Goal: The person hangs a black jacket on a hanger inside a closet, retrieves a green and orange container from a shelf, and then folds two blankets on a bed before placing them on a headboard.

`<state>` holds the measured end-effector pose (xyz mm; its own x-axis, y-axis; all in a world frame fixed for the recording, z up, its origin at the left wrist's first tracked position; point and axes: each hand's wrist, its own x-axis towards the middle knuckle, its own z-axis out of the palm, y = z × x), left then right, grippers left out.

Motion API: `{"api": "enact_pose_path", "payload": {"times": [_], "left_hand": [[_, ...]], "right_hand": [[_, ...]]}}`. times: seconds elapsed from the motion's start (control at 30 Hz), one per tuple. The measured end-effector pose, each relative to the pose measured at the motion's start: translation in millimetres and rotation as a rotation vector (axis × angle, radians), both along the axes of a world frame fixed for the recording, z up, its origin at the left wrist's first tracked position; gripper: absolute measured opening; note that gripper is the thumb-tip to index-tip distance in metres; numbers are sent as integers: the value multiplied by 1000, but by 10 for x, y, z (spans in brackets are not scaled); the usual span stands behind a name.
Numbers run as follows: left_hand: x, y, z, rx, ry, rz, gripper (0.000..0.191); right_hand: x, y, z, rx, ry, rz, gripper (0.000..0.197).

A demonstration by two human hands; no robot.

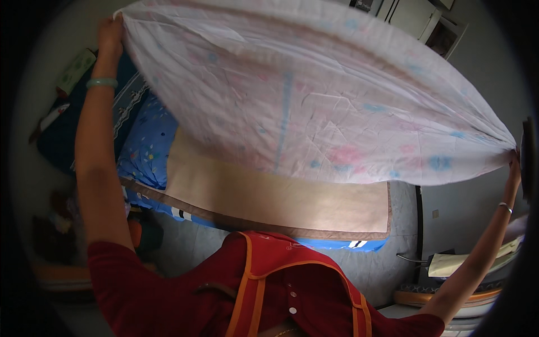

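Observation:
A thin white cloth (252,97) with faint pink and blue patterning, a sheet or quilt cover, spreads in the air between my raised arms. My left hand (110,36) grips one corner at the upper left. Far to the right, my right hand (514,162) grips another part of its edge. The cloth billows above a bed with a beige mat (269,198) edged in brown, hiding the bed's far side. At the bed's left end lies a blue pillow (149,139) with a small floral print. Blue bedding (370,244) shows beneath the mat.
A dark teal padded headboard (59,139) with a lace-trimmed cover stands left of the pillow. Grey floor (189,240) lies between me and the bed. At the lower right are a cream-coloured item (448,264) and an orange-edged piece (421,298). A white cabinet (410,19) is at the back.

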<state>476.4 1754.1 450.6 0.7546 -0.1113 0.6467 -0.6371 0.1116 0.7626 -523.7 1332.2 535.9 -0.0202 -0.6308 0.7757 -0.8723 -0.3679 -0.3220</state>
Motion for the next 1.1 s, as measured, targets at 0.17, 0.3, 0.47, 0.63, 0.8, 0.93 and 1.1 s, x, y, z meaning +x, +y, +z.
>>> {"api": "enact_pose_path", "payload": {"times": [0.17,0.3,0.47,0.63,0.8,0.93,1.1], "left_hand": [[249,272,-4,-282,48,-126,25],[-115,335,-20,-199,0,-165,23],[-9,258,-260,-174,2,-283,27],[-255,46,-493,-8,86,-285,23],[-488,-1020,-1162,240,368,-351,15],[-127,-2141,-2289,443,423,-249,11],[1241,-2513,-3918,1111,-424,316,25]], "right_hand": [[-71,426,184,-257,-312,248,37],[-319,587,69,-82,-366,265,38],[-286,579,-63,-36,-360,200,39],[1,127,-421,53,-366,208,38],[-432,-1115,-1364,145,-255,288,33],[12,-2245,-2712,30,125,-45,30],[1885,-3355,-4045,310,118,-105,40]]}}
